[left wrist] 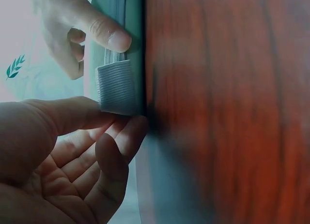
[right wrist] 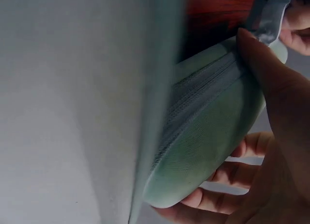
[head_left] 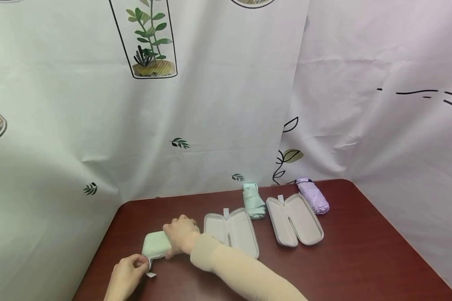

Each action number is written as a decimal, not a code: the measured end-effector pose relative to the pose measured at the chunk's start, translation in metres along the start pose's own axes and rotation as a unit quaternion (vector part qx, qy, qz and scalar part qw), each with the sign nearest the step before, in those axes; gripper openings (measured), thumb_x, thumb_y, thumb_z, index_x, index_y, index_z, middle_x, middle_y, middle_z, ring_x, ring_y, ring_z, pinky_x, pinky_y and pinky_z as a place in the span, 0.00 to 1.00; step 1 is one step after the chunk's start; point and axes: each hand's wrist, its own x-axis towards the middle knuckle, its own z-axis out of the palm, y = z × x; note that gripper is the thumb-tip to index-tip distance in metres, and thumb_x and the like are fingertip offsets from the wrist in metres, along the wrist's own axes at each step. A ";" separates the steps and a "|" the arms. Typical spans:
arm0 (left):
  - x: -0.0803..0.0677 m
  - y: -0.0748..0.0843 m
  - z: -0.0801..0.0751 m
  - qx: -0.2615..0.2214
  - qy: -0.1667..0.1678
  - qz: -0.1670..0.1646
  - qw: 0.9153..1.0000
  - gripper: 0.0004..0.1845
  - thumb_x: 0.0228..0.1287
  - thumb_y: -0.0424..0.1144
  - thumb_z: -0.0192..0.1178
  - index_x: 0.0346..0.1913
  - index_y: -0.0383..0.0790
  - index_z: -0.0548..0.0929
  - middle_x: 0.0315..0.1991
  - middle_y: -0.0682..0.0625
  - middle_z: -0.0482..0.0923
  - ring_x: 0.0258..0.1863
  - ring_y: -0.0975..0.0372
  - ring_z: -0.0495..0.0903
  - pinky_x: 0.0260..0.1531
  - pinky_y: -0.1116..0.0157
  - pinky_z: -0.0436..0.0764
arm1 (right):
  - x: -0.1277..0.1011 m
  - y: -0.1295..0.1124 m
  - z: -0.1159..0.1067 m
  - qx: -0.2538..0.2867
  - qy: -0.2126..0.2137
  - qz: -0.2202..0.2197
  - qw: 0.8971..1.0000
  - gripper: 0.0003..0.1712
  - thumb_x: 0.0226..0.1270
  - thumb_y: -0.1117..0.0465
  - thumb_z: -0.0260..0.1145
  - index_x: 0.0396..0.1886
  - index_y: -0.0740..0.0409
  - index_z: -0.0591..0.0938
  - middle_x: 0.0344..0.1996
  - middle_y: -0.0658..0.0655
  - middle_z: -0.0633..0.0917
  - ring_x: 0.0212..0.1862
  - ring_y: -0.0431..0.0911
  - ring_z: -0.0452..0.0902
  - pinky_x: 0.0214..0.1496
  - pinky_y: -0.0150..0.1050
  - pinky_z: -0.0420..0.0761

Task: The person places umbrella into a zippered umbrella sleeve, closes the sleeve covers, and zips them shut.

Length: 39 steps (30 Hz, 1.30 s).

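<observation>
In the head view, the mint green case (head_left: 156, 244) lies on the table (head_left: 361, 259), left of the open grey case (head_left: 231, 232). It looks already zipped shut. The right hand (head_left: 181, 236) grasps it from above. In the left wrist view, the left hand (left wrist: 63, 156) pinches the ribbed pull tab (left wrist: 116, 86). In the right wrist view, the zipper (right wrist: 193, 112) runs closed along the rounded, fabric-covered case.

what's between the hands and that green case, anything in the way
Nothing visible. The right hand already grips the green case, and the left hand pinches its ribbed pull tab at the near end. The open grey cases lie apart, to the right.
</observation>
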 end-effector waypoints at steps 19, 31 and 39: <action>0.015 -0.008 0.003 -0.096 -0.014 -0.031 0.995 0.07 0.57 0.33 0.61 0.36 0.31 0.82 0.23 0.52 0.79 0.19 0.60 0.76 0.21 0.64 0.74 | -0.008 -0.024 0.004 -0.084 0.024 0.061 0.994 0.42 0.40 0.18 0.63 0.48 0.39 0.81 0.37 0.47 0.86 0.32 0.48 0.81 0.19 0.50 0.79; 0.032 0.000 0.004 -0.120 -0.036 -0.030 0.992 0.12 0.66 0.35 0.53 0.44 0.27 0.74 0.27 0.49 0.81 0.22 0.59 0.81 0.23 0.62 0.79 | -0.019 -0.025 0.003 -0.006 0.051 0.079 0.996 0.36 0.47 0.25 0.68 0.44 0.46 0.80 0.31 0.52 0.85 0.29 0.47 0.82 0.17 0.48 0.79; 0.040 0.006 0.005 -0.125 -0.064 -0.039 0.989 0.21 0.72 0.47 0.53 0.48 0.28 0.69 0.28 0.47 0.80 0.24 0.58 0.82 0.23 0.61 0.77 | -0.029 -0.019 -0.003 0.034 0.027 0.053 0.998 0.37 0.56 0.28 0.64 0.54 0.50 0.75 0.36 0.49 0.83 0.37 0.40 0.80 0.32 0.35 0.79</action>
